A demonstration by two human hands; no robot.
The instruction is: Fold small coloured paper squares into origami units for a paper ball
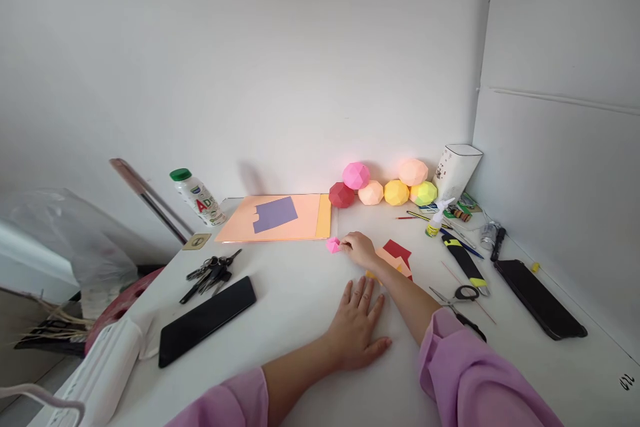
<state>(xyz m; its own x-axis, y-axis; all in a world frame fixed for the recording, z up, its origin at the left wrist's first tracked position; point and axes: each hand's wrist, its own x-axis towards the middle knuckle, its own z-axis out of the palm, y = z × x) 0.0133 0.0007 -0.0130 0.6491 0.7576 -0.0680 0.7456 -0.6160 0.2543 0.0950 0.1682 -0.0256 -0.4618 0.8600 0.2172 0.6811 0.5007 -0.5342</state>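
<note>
My left hand [355,330] lies flat on the white table with its fingers spread, and nothing is in it. Ahead of it, my right hand [357,249] has its fingers closed at the edge of a small pink faceted paper piece [333,245], which rests on the table; the fingertips are partly hidden. Beneath my right forearm lie small paper pieces in red [398,251], peach [385,255] and orange, partly covered by the arm. Pairs of scissors [463,300] lie to the right of that forearm, blades apart.
Several faceted paper balls [371,192] stand against the back wall. A glue bottle [435,221], a box cutter [463,260] and a dark case [540,299] are at right. Left are peach paper sheets [235,220], keys [213,273], a phone [207,321] and a white bottle [200,201].
</note>
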